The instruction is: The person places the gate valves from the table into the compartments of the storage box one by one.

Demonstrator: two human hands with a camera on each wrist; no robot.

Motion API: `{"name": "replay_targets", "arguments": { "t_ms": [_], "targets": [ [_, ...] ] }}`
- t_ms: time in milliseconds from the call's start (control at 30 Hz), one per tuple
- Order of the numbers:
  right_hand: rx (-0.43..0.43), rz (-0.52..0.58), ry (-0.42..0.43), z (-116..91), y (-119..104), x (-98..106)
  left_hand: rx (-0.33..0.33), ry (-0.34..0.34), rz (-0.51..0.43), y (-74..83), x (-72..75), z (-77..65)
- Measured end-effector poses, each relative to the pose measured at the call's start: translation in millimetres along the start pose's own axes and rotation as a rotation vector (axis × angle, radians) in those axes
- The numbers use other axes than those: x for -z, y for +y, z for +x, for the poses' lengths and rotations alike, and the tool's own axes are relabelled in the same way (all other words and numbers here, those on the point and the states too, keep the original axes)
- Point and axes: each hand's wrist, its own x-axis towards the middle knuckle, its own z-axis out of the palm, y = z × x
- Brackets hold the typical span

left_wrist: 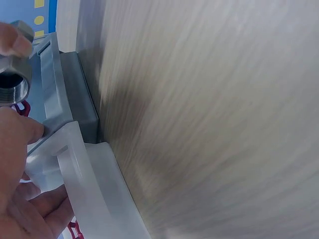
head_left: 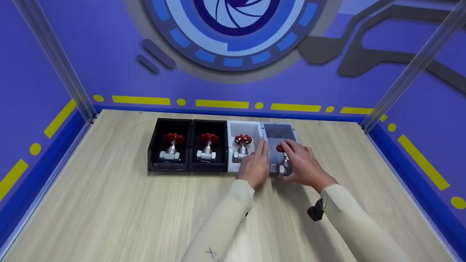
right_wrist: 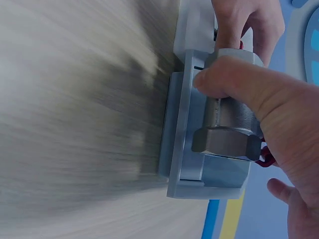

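Note:
My right hand (head_left: 305, 164) grips a metal gate valve (right_wrist: 230, 119) with a red handwheel, over the front of the grey bin (head_left: 278, 131). Its thumb (right_wrist: 227, 77) lies across the valve body in the right wrist view. With my left hand (head_left: 255, 166), I pinch the adjoining walls of the white bin (head_left: 244, 127) and the grey one. The left thumb is on the grey side, the other fingers (left_wrist: 52, 206) inside the white bin. Another valve (head_left: 241, 147) with a red handwheel stands upright in the white bin, partly hidden by my left hand.
Two black bins (head_left: 169, 168) adjoin the white one on the left, each holding an upright red-handled valve (head_left: 207, 147). All the bins form one row on the wooden table (head_left: 127, 214). Purple panels (head_left: 109, 72) enclose its back and sides.

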Motion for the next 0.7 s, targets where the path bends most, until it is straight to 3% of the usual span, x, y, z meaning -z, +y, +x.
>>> {"name": "replay_targets", "arguments": {
  "t_ms": [367, 700],
  "targets": [
    [-0.042, 0.01, 0.029, 10.3, 4.1, -9.3, 0.013, -0.033, -0.01, -0.6, 0.6, -0.7],
    [-0.064, -0.008, 0.189, 13.7, 10.2, -17.6, 0.015, -0.036, 0.015, 0.4, -1.3, 0.4]
  ]
}}
